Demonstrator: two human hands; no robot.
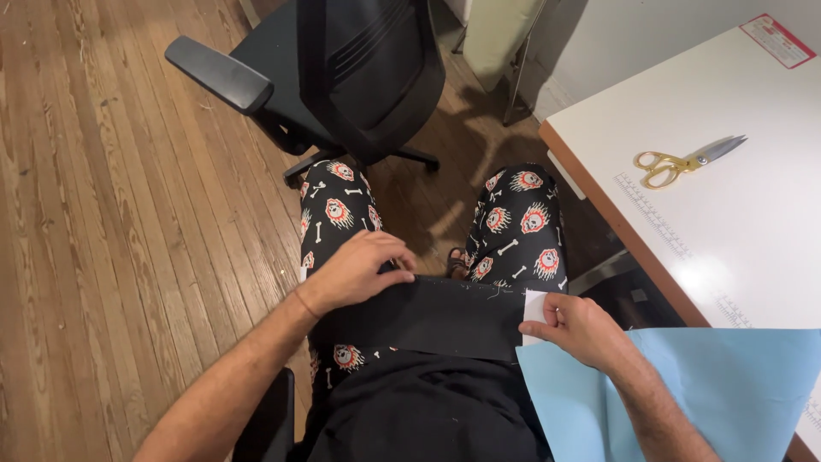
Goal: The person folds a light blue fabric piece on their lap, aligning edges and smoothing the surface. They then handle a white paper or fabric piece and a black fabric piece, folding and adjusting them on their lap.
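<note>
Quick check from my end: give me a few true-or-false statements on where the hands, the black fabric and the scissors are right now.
1. The left hand rests on the black fabric strip across the lap. True.
2. The gold-handled scissors are in the right hand. False: they lie on the white table.
3. The right hand pinches a small white piece at the strip's end. True.
4. The light blue sheet lies on the floor. False: it drapes over the table edge and lap.

Left hand (357,272) lies palm down, fingers curled; right hand (578,328) pinches, knuckles up
</note>
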